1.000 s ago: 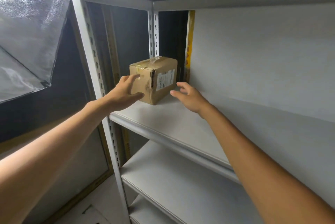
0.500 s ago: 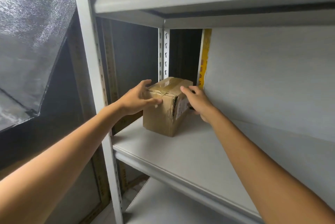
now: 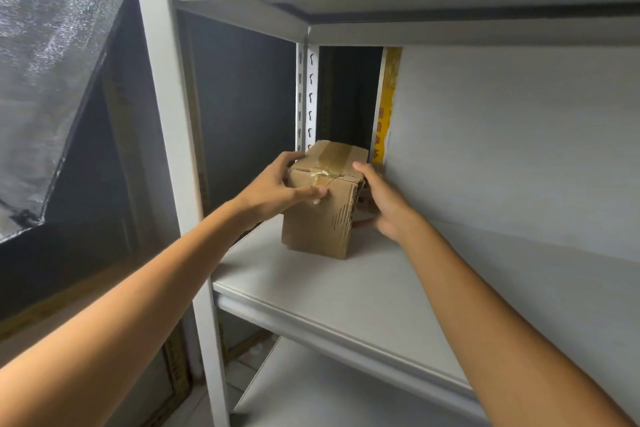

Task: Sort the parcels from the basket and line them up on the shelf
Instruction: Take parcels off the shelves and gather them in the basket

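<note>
Grey metal shelf [image 3: 346, 288]: both hands, left hand [image 3: 277, 189] and right hand [image 3: 384, 208], clasp the taped cardboard parcel [image 3: 320, 215] at far left; a hard shove could jam it crooked against the rear upright [image 3: 304, 97].

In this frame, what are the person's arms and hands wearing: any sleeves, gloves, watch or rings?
Nothing worn shows. The left forearm and right forearm are bare to the frame's edge, no sleeve or cuff in view. The left hand and right hand are ungloved. Neither wrist carries a watch or band, and the fingers that show bear no rings.
</note>
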{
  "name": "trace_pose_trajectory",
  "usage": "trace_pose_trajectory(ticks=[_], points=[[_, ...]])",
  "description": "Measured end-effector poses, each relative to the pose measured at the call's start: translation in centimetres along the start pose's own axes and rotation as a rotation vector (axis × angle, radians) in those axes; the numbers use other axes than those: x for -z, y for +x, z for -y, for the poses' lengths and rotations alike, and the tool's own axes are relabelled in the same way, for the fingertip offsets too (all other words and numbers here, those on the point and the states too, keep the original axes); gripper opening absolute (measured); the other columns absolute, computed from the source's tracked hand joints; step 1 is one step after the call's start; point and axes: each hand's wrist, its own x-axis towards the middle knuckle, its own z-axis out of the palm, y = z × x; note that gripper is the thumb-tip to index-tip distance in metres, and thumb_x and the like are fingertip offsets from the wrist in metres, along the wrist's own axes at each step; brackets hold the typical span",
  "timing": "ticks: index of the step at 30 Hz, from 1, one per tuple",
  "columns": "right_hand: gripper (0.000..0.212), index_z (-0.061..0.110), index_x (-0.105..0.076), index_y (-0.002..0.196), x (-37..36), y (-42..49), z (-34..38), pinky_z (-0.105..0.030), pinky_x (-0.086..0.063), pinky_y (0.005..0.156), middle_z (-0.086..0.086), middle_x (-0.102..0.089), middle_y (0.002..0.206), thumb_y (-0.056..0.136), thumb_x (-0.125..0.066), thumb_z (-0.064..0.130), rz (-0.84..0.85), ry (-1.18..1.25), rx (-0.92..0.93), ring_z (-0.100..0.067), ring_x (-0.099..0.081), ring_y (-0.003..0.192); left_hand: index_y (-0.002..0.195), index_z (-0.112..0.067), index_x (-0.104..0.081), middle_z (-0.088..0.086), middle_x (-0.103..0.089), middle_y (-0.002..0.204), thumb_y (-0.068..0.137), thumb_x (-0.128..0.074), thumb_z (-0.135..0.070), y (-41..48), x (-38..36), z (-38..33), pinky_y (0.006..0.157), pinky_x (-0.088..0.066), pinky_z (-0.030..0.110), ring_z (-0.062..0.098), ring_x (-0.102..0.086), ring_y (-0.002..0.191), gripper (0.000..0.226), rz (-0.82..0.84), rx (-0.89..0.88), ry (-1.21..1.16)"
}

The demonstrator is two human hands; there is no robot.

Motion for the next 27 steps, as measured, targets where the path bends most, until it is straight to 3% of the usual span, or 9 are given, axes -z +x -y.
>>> trace_pose_trajectory(ticks=[3,6,10,16,19,23,27], points=[[0.053,0.023,-0.062,0.120,0.7,-1.2,0.0,-0.046,-0.058,0.068,-0.009,-0.070,0.111,0.081,-0.063,0.058,0.019,0.010,-0.021,-0.028,-0.064,0.102,0.137,-0.032,-0.036,-0.001,-0.048,0.130,0.083,-0.061,-0.054,-1.5,-0.8,-0.2,0.079,-0.051,0.033,0.019,-0.052,0.111,0.063,-0.015,0.027,-0.101],[0.053,0.020,-0.063,0.116,2.2,-2.9,0.0,-0.040,-0.055,0.066,-0.008,-0.068,0.109,0.080,-0.064,0.059,0.004,0.023,-0.038,-0.029,-0.063,0.104,0.130,-0.033,-0.043,-0.003,-0.045,0.132,0.094,-0.047,-0.050,-3.1,-1.8,-1.6,0.072,-0.053,0.032,0.019,-0.055,0.105,0.040,-0.015,0.048,-0.149],[0.033,0.021,-0.062,0.093,4.9,-6.2,0.1,-0.036,-0.051,0.068,-0.004,-0.062,0.088,0.086,-0.060,0.053,0.038,0.038,-0.035,-0.025,-0.059,0.088,0.127,-0.027,-0.047,-0.001,-0.050,0.128,0.093,-0.044,-0.053,-5.5,-3.8,-3.7,0.074,-0.058,0.037,0.019,-0.058,0.101,0.043,-0.010,0.064,-0.187],[0.040,0.023,-0.060,0.108,10.3,-12.3,-0.1,-0.044,-0.052,0.077,-0.003,-0.061,0.102,0.083,-0.063,0.055,0.047,0.023,-0.007,-0.027,-0.055,0.108,0.134,-0.027,-0.046,-0.007,-0.051,0.117,0.094,-0.052,-0.041,-9.0,-8.1,-7.9,0.076,-0.057,0.039,0.023,-0.057,0.103,0.043,0.028,0.084,-0.243],[0.042,0.026,-0.061,0.110,13.1,-15.8,-0.1,-0.054,-0.051,0.088,-0.002,-0.060,0.113,0.079,-0.068,0.055,0.047,0.004,-0.019,-0.028,-0.054,0.112,0.145,-0.026,-0.034,-0.008,-0.045,0.127,0.095,-0.052,-0.039,-10.6,-10.6,-9.9,0.083,-0.052,0.042,0.024,-0.053,0.108,0.055,0.067,0.120,-0.291],[0.060,0.028,-0.055,0.123,16.5,-19.6,-0.1,-0.058,-0.050,0.091,-0.010,-0.057,0.118,0.075,-0.069,0.060,0.027,0.003,-0.074,-0.036,-0.055,0.110,0.130,-0.019,-0.055,0.000,-0.054,0.134,0.096,-0.050,-0.038,-12.1,-13.6,-12.2,0.095,-0.049,0.050,0.027,-0.054,0.117,0.039,0.147,0.124,-0.296],[0.049,0.028,-0.056,0.116,19.5,-23.1,-0.3,-0.056,-0.052,0.088,-0.013,-0.059,0.111,0.078,-0.065,0.058,-0.023,0.044,-0.049,-0.036,-0.060,0.102,0.134,-0.015,-0.054,0.003,-0.058,0.130,0.095,-0.053,-0.032,-12.9,-17.1,-14.6,0.082,-0.051,0.031,0.024,-0.054,0.118,0.043,0.110,0.054,-0.335]])
